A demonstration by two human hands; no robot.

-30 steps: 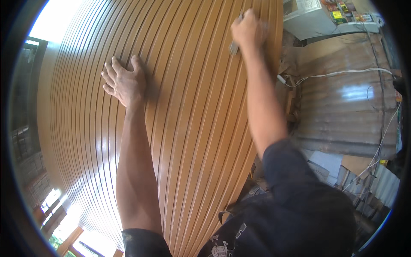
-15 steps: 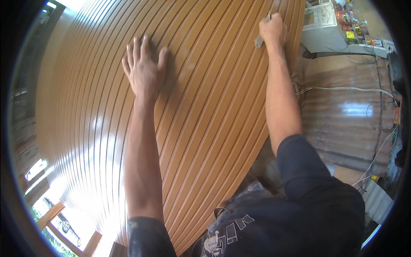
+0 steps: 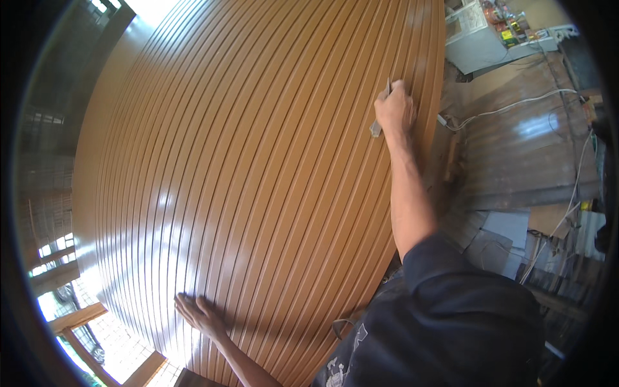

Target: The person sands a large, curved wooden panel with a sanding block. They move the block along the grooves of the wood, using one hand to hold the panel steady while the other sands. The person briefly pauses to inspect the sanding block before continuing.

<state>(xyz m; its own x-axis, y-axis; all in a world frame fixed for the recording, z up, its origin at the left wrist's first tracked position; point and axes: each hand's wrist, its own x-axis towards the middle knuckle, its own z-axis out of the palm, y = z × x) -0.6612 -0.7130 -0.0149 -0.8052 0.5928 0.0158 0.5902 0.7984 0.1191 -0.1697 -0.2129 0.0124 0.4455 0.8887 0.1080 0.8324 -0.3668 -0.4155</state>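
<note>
A large brown panel (image 3: 277,168) with long parallel grooves fills the middle of the head view. My left hand (image 3: 203,317) lies on its near left part, fingers stretched out and palm down, holding nothing that I can see. Farther off, near the panel's right edge, my right hand (image 3: 396,111) is closed around a flat grey scraper-like tool (image 3: 375,129). One thin end of the tool sticks out above the fist and a wider end below it, close to the grooves. My fingers hide the tool's middle, so its exact kind is unclear.
Right of the panel, a white cable (image 3: 516,111) crosses a rusty corrugated sheet (image 3: 509,155). A whitish box-like unit (image 3: 477,48) stands at the far right, with small colourful packages (image 3: 509,32) beside it. Wooden bars (image 3: 80,317) border a bright opening at the near left.
My left hand has come far back toward me across the panel. The right hand, still gripping the grey tool, appears lower and slightly left; the whole view has shifted too.
</note>
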